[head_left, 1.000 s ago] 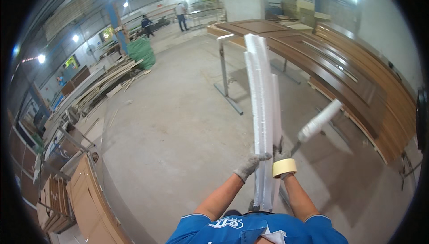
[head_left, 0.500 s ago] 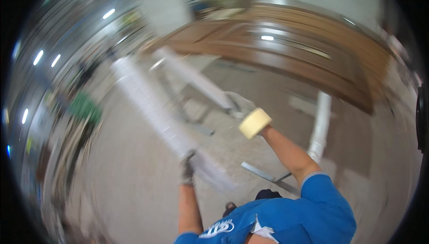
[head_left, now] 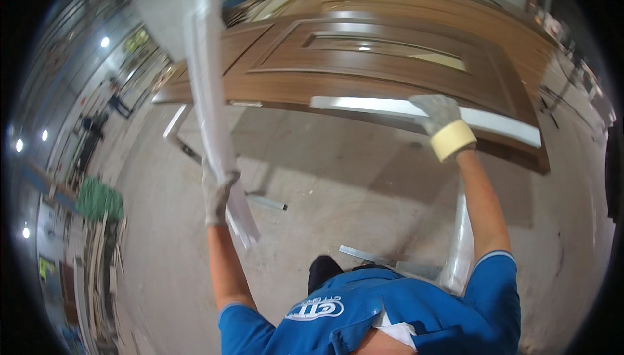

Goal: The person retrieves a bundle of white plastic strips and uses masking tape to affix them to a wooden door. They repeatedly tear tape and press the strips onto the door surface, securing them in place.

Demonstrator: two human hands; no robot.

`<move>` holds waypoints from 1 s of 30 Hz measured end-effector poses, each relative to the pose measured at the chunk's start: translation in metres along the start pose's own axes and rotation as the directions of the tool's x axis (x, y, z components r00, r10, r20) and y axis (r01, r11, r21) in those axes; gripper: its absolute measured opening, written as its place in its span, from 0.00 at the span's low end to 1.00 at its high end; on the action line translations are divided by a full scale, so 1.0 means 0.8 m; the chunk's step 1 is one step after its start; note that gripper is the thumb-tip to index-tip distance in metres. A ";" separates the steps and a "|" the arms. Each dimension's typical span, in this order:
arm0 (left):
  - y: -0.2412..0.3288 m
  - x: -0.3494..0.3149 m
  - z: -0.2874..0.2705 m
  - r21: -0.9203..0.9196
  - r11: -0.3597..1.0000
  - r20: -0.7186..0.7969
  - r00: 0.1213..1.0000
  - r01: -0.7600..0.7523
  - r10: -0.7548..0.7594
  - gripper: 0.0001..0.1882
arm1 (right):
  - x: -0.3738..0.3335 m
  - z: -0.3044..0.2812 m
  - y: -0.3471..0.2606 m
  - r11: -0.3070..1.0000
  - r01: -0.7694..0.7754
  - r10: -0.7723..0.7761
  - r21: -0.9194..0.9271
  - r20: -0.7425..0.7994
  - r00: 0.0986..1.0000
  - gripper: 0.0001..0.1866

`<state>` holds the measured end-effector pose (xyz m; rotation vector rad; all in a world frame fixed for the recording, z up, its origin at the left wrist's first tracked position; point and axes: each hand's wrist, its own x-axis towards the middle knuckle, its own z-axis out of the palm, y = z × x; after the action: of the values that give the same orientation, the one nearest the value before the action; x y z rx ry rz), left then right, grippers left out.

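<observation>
My left hand, in a gray work glove, is closed around the lower part of a bundle of long white strips, which stands tilted up and away from me. With my gloved right hand I grip a single white strip near its middle. That strip lies along the near edge of a brown paneled door; whether it rests on the edge or hovers just above it, I cannot tell. A roll of pale yellow tape sits around my right wrist like a bracelet.
More brown panels lie behind the door. Metal support legs show below it at the left, and a metal bar near my feet. A plastic-wrapped tube stands right of me. Green sheeting and stacked strips lie far left.
My right hand has moved right and carried its white strip to the door's near edge. The bundle in my left hand has swung more upright, and the view has turned toward the door.
</observation>
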<state>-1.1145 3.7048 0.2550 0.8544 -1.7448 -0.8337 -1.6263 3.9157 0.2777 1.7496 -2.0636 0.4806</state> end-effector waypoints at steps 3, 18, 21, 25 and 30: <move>0.018 0.103 0.031 0.212 0.973 0.019 0.996 -0.092 0.090 0.48 | 0.027 0.034 0.031 0.999 0.002 -0.001 0.032 -0.026 1.000 0.25; -0.175 0.664 0.199 0.931 0.345 0.021 0.925 0.121 -0.380 0.36 | 0.205 0.173 0.001 0.988 -0.043 0.035 0.150 0.061 0.998 0.29; -0.227 0.717 0.228 0.964 0.247 0.017 0.902 0.100 -0.431 0.37 | 0.221 0.171 -0.021 0.979 -0.136 0.120 0.151 0.108 0.987 0.28; -0.276 0.755 0.246 0.934 0.349 0.107 0.870 0.078 -0.481 0.47 | 0.235 0.178 -0.027 0.968 -0.219 0.209 0.123 0.088 0.974 0.26; -0.312 0.758 0.251 0.860 0.507 0.213 0.860 0.060 -0.464 0.63 | 0.244 0.181 -0.017 0.953 -0.288 0.275 0.098 0.123 0.953 0.27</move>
<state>-1.4263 3.0941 0.2712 1.7353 -2.5029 -0.3127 -1.6514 3.6750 0.2507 1.5776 -2.4238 0.6101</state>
